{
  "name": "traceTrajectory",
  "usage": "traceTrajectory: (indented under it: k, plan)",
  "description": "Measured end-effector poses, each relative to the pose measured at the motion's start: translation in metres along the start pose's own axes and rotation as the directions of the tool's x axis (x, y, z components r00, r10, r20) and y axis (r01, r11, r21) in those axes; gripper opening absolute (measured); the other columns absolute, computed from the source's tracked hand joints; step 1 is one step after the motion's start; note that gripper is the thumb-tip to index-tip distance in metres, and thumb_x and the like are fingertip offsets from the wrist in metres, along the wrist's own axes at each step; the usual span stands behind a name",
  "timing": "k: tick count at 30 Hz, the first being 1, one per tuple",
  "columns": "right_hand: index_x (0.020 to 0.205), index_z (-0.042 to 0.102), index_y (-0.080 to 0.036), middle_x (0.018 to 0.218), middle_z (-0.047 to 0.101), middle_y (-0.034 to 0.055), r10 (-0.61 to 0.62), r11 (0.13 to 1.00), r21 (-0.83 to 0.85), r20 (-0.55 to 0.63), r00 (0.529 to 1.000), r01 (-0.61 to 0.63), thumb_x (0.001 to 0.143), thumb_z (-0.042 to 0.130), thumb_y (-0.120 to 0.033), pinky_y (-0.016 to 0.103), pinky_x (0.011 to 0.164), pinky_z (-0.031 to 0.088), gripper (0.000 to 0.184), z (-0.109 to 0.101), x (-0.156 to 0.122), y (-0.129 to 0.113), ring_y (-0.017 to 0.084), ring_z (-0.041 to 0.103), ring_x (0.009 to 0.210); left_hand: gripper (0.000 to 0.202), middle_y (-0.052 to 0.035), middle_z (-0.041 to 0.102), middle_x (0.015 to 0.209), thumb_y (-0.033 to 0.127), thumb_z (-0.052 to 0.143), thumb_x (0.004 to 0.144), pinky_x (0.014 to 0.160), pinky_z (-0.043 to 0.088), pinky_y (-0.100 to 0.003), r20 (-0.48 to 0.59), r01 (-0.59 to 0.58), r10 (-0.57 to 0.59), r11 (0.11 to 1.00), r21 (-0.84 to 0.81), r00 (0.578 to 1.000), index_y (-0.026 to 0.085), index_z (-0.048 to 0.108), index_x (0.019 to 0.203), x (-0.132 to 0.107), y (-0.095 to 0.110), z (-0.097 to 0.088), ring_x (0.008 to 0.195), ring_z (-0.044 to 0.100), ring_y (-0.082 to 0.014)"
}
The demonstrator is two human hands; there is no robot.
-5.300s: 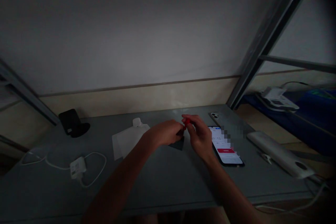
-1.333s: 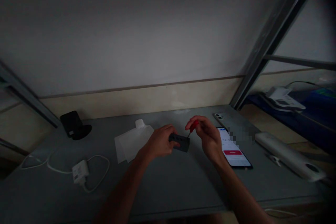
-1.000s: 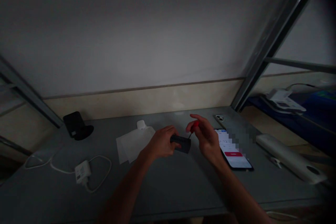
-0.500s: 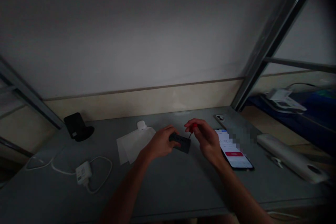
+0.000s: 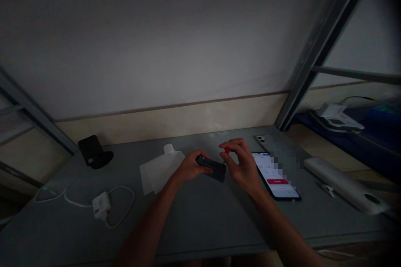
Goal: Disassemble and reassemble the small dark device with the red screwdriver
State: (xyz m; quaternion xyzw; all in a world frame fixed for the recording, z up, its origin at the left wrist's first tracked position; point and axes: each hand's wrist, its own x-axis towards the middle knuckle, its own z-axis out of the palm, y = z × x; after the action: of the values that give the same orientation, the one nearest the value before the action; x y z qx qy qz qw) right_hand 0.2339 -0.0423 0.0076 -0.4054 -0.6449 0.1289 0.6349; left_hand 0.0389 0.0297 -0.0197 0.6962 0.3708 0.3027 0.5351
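Observation:
My left hand (image 5: 191, 166) is closed around the left end of a dark rectangular case with a row of slots (image 5: 216, 170), held just above the desk. Its exact kind I cannot make out. Between the thumb and fingers of my right hand (image 5: 241, 164) is the red handle of a small screwdriver (image 5: 227, 150). The thin shaft points down to the right end of the case, though whether the tip touches it is too small to tell. Left of my left hand lie white paper sheets (image 5: 161, 171) with a small white case (image 5: 168, 149) at their top edge.
A lit phone (image 5: 277, 181) lies right of my right hand, with another phone (image 5: 261, 142) behind it. Farther right is a long silvery case (image 5: 344, 183). At left are a white charger with cable (image 5: 102, 205) and a black stand (image 5: 94, 152). Metal posts (image 5: 326, 50) flank the desk.
My right hand has shifted slightly left and its grip on the red handle has changed; the screwdriver stands more upright. The dark case has moved slightly left in my left hand.

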Motion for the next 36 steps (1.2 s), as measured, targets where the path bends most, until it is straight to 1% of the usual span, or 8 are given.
traceTrajectory:
  k: [7,12,15,18,20,25,30,36]
  plan:
    - [0.108,0.066,-0.025,0.091,0.063,0.0042,0.052,0.993,0.106,0.067,0.996,-0.059,0.102,0.045,-0.029,0.036,0.075,0.048,0.022,0.001,-0.006,-0.003,0.021,0.061,0.084,0.046,0.0041,0.058,0.073,0.032,0.091,0.054,0.064,0.038,-0.022,-0.02,-0.007,0.008,0.999,0.033,1.0,0.015,0.062,0.085,0.0,0.0,0.001,0.069,0.051,-0.0115]
    - [0.095,0.071,-0.024,0.095,0.062,0.0064,-0.048,0.997,-0.058,0.073,0.996,0.053,0.097,0.055,-0.029,0.038,0.082,0.05,0.017,0.007,0.018,-0.004,0.022,0.061,0.091,0.046,0.0041,0.055,0.075,0.033,0.091,0.055,0.066,0.037,-0.022,-0.068,-0.044,0.049,0.996,0.079,0.996,0.016,0.059,0.083,0.002,0.0,0.007,0.074,0.051,-0.0129]
    - [0.101,0.073,-0.024,0.09,0.066,0.0051,-0.04,0.997,-0.057,0.229,0.973,0.054,0.097,0.054,-0.026,0.035,0.077,0.05,0.02,0.005,0.043,0.006,0.02,0.062,0.082,0.045,0.0041,0.055,0.077,0.031,0.09,0.059,0.068,0.038,-0.023,-0.116,-0.045,0.054,0.996,0.08,0.992,0.017,0.055,0.084,0.002,0.003,0.012,0.075,0.051,-0.0134]
    - [0.106,0.071,-0.021,0.085,0.068,0.0032,0.035,0.999,0.0,0.308,0.951,-0.036,0.1,0.049,-0.029,0.032,0.071,0.05,0.024,0.0,0.057,0.019,0.017,0.063,0.074,0.045,0.0044,0.055,0.077,0.03,0.089,0.06,0.068,0.038,-0.023,-0.158,-0.038,0.049,0.997,0.069,0.986,0.018,0.053,0.085,0.001,0.005,0.016,0.075,0.052,-0.0137]
    - [0.103,0.07,-0.02,0.087,0.068,0.0039,0.048,0.997,0.04,0.305,0.951,-0.063,0.101,0.046,-0.032,0.032,0.069,0.051,0.027,-0.002,0.056,0.025,0.016,0.062,0.074,0.045,0.0046,0.054,0.076,0.03,0.089,0.06,0.067,0.036,-0.023,-0.17,-0.035,0.046,0.997,0.069,0.984,0.018,0.053,0.085,0.001,0.004,0.017,0.075,0.051,-0.0137]
    - [0.102,0.071,-0.022,0.099,0.065,0.0053,0.0,0.997,0.079,0.159,0.987,-0.013,0.092,0.065,-0.031,0.034,0.076,0.054,0.014,-0.005,0.042,0.035,0.019,0.063,0.086,0.045,0.0055,0.053,0.075,0.03,0.088,0.061,0.067,0.036,-0.023,-0.169,-0.035,0.041,0.999,0.037,0.985,0.018,0.051,0.084,0.002,0.0,0.018,0.074,0.051,-0.0134]
    - [0.116,0.066,-0.024,0.097,0.069,0.005,0.098,0.954,0.254,0.225,0.969,-0.156,0.101,0.05,-0.03,0.036,0.076,0.053,0.023,-0.007,0.037,0.037,0.019,0.066,0.086,0.043,0.0048,0.054,0.079,0.027,0.087,0.063,0.069,0.037,-0.024,-0.179,-0.056,0.065,0.997,0.058,0.982,0.018,0.052,0.086,0.001,0.001,0.018,0.075,0.051,-0.0135]
    - [0.103,0.07,-0.023,0.097,0.065,0.0055,0.005,0.993,0.117,0.129,0.992,-0.02,0.093,0.064,-0.029,0.035,0.077,0.051,0.013,-0.003,0.038,0.032,0.019,0.062,0.088,0.042,0.0053,0.05,0.074,0.031,0.086,0.064,0.066,0.034,-0.023,-0.195,-0.093,0.106,0.993,0.073,0.975,0.018,0.052,0.084,0.001,-0.001,0.019,0.072,0.048,-0.0135]
